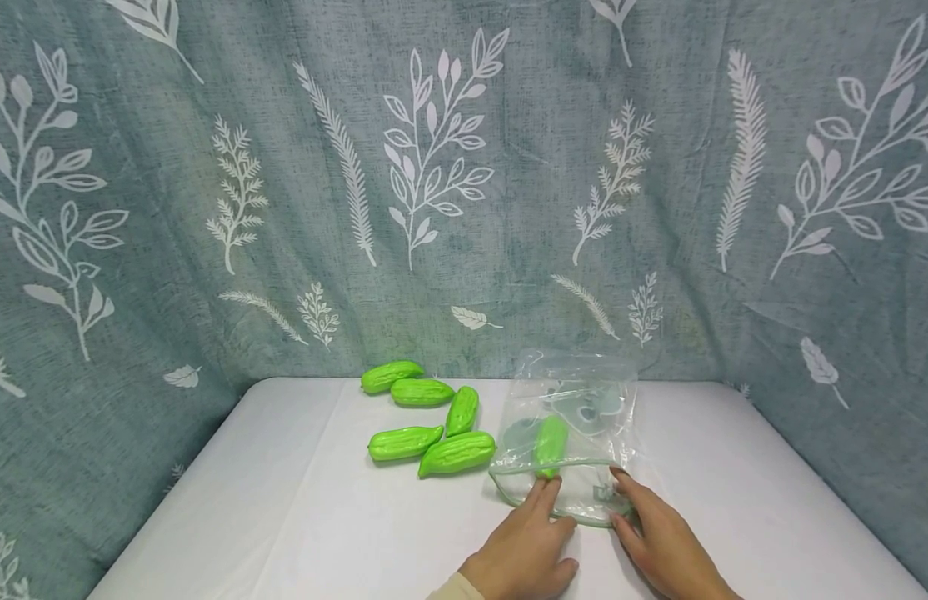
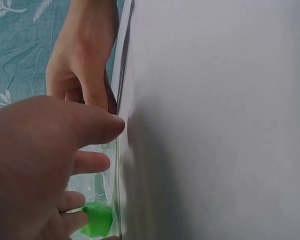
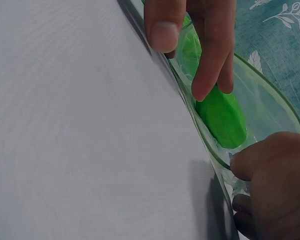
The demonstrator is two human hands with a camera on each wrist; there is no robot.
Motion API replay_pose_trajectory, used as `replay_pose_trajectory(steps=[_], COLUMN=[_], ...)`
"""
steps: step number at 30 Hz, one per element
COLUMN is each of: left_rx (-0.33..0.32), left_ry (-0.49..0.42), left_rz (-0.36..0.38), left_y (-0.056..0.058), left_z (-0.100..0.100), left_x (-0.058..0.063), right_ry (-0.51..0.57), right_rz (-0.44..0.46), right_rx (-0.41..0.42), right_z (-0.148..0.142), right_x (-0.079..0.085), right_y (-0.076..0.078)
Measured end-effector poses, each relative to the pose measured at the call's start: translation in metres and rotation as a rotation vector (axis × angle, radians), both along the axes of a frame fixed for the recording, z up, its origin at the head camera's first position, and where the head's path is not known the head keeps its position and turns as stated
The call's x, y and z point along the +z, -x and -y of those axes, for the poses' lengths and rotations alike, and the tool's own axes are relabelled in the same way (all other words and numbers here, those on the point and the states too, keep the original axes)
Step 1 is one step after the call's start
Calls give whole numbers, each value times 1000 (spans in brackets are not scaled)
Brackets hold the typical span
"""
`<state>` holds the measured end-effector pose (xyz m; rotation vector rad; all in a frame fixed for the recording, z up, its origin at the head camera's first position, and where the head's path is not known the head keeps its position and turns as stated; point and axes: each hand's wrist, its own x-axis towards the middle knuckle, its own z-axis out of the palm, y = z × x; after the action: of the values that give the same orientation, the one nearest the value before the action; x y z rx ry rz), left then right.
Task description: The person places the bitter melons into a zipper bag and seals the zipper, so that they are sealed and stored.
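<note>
With left hand [image 1: 520, 537] loose, right hand [image 1: 668, 537] gripping the bag [image 1: 590, 442], have one green veggie [image 1: 551, 442] inside, five others [image 1: 462, 411] left outside.

Transparent bag [image 1: 587, 437]: grey-green print, laid out near to far, green-edged mouth open at the near end. Bright green gourd [image 1: 551, 442]: elongated, inside, aligned lengthwise, near end at the mouth

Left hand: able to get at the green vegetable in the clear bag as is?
Likely yes: the clear bag gapes toward the left hand, whose fingertips are at the near end of the green vegetable; nothing visible blocks them.
</note>
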<state>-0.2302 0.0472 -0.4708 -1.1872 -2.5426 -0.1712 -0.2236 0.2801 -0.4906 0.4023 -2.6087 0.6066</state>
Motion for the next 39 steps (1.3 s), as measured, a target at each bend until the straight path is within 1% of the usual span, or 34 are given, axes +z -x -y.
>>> replay_pose_trajectory(steps=[3,8,15,17,21,25,29,34,39], left_rx=[14,39,75,91,124,150,167,176,187], left_ry=[1,-9,-1,13,43,52,48,29,33], left_rz=[12,-2,9,23,87,133,161,166,173], left_y=[1,2,3,4,6,7,7,8,9], left_z=[-1,-2,-4,-5,-8,-10,-12,-14,-16], left_x=[1,3,5,5,6,7,7,7,7], right_ry=[-3,-4,-2,-5,-7,-7,-8,0,6], right_rz=[-5,-1,10,14,23,37,48,57,91], right_rx=[6,4,5,3,1,-5,-14,-21,-34], right_z=[0,1,2,2,3,3,4,3,2], right_x=[1,1,2,2,3,4,4,4,3], right_y=[1,1,0,0,0,0,0,-1,-1])
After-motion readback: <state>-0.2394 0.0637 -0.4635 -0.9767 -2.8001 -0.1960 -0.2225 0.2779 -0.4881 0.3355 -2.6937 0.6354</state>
